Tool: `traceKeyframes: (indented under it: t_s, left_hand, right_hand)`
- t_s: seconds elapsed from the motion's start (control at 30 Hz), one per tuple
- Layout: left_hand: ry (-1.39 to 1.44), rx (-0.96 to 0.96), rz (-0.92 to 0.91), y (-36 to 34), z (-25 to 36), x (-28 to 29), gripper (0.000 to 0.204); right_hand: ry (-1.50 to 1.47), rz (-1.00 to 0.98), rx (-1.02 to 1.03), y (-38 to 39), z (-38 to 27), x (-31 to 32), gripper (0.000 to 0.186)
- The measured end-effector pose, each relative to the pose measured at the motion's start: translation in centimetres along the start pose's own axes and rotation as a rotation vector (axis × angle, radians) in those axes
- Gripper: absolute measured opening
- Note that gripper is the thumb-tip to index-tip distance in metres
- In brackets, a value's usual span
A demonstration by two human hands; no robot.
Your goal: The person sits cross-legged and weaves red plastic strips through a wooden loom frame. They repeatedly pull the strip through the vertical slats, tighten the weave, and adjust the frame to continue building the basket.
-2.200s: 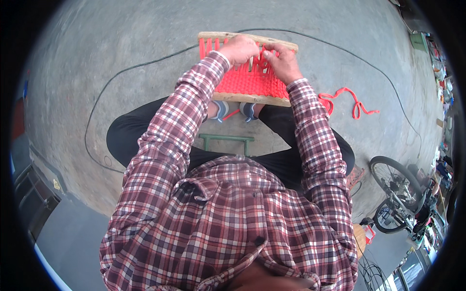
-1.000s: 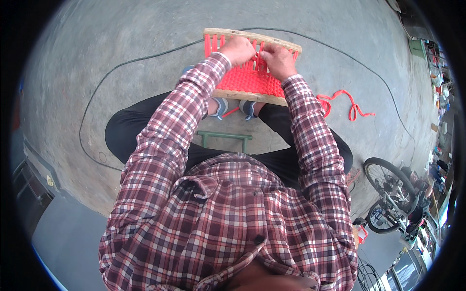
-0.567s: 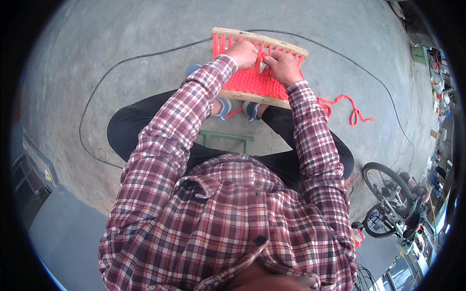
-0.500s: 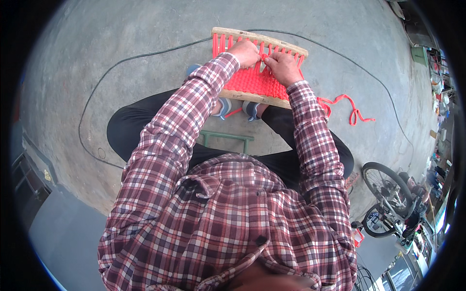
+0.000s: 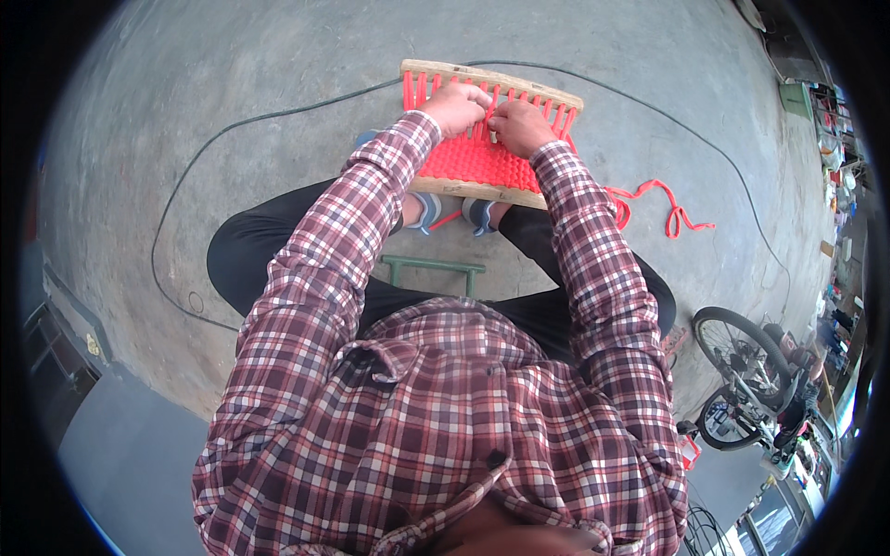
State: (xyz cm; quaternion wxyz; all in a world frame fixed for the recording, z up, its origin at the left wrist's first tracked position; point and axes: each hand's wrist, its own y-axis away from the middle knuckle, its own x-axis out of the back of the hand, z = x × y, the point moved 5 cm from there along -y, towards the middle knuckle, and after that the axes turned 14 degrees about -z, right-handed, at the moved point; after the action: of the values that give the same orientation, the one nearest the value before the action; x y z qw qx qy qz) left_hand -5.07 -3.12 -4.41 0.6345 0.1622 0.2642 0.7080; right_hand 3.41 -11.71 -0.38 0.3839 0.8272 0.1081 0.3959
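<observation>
A woven red cord seat (image 5: 482, 163) is strung between two wooden bars, one far bar (image 5: 491, 82) and one near bar (image 5: 482, 192). Its near part is tightly woven. Toward the far bar, separate upright red cords (image 5: 558, 113) are stretched taut. My left hand (image 5: 454, 107) lies over these cords, thumb and fingers bent around a strand near the middle. Just to its right, my right hand (image 5: 521, 128) pinches red cord with thumb and forefinger, close to the woven edge. Both hands partly hide the strands between them.
A loose red cord tail (image 5: 675, 211) trails onto the concrete floor at the right. My feet in sandals (image 5: 479, 215) rest below the near bar. A green metal bar (image 5: 433, 264) is between my legs. A black cable (image 5: 269, 118) loops behind. A bicycle (image 5: 742, 366) stands at lower right.
Both hands have shifted slightly left and nearer to me, the right one moving down toward the woven edge. The wooden frame has moved a little with them.
</observation>
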Motion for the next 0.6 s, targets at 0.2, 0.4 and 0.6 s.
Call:
traceKeyframes:
  t_s: [0.2,0.4,0.6]
  left_hand:
    - [-0.508,0.019,-0.073,-0.4,1.4,-0.1,0.020]
    - [0.289,-0.009,-0.083,1.1,2.7,2.3,0.015]
    - [-0.062,-0.027,-0.054,1.0,2.6,1.7,0.018]
  right_hand:
    - [-0.157,0.051,-0.015,0.5,0.2,0.1,0.024]
    - [-0.532,0.314,0.194,1.0,-0.6,2.2,0.027]
    - [-0.668,0.158,-0.007,0.8,0.6,1.4,0.023]
